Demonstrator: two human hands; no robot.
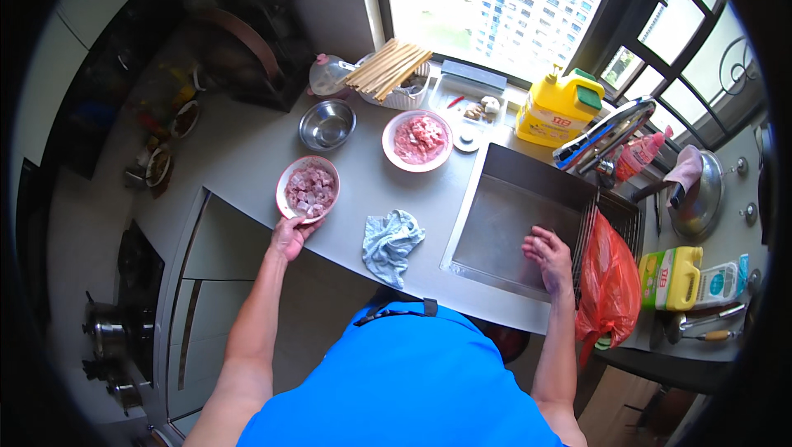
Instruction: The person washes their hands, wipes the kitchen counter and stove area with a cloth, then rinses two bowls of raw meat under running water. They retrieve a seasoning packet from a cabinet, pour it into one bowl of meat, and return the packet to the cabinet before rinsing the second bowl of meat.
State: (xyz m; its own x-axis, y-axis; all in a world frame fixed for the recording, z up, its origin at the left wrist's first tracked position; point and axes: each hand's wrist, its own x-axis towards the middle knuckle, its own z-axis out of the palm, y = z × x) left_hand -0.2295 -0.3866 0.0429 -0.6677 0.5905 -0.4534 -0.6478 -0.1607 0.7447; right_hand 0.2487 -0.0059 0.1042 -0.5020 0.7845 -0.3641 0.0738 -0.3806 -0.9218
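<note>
At the counter's front edge, my left hand [293, 238] grips the near rim of a white bowl with a red rim [282, 201]. Pale pink chunks of raw meat [311, 189] fill that bowl. My right hand [549, 255] hovers over the stainless steel sink [504, 218], its fingers apart and nothing in them. Between my hands lies a crumpled light-blue cloth [393, 247]. Farther back stands a second red-rimmed bowl [388, 149] of minced raw meat [421, 139], with an empty metal bowl [327, 125] to its left.
Chopsticks [388, 71] lie across a white basket [405, 97] by the window. A plastic tray [440, 97] holds garlic, ginger and a red chilli. A yellow detergent jug [552, 110] stands behind the sink, near the faucet [609, 138]. A red plastic bag [609, 286] sits at the sink's right.
</note>
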